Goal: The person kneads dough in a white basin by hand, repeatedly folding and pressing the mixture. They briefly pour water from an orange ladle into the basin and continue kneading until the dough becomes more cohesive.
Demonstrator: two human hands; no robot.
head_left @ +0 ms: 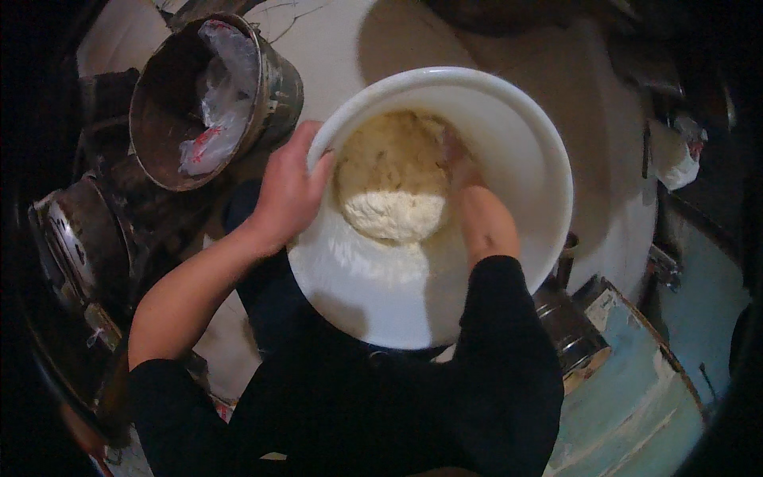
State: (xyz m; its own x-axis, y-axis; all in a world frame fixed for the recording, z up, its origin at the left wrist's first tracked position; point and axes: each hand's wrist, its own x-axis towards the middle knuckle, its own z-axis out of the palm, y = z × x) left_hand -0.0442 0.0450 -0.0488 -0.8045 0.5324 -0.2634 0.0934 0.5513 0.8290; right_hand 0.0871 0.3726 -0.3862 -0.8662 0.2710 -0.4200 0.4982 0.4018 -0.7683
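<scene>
A large white basin (512,143) stands in front of me, close against my body. In its bottom lies a round mass of pale dough (393,214), its upper half in shadow and its near part brightly lit. My left hand (292,182) grips the basin's left rim, thumb over the inner side and fingers outside. Down inside the basin, my right hand (459,155) is at the right edge of the dough; its fingers are in shadow and partly hidden, so their grip cannot be told.
At the upper left, a worn metal bucket (280,89) holds crumpled plastic bags (220,119). A dark round metal object (89,232) is at the left. To the right are a shiny metal can (572,334), a pale green worn surface (632,393) and a white bag (673,161).
</scene>
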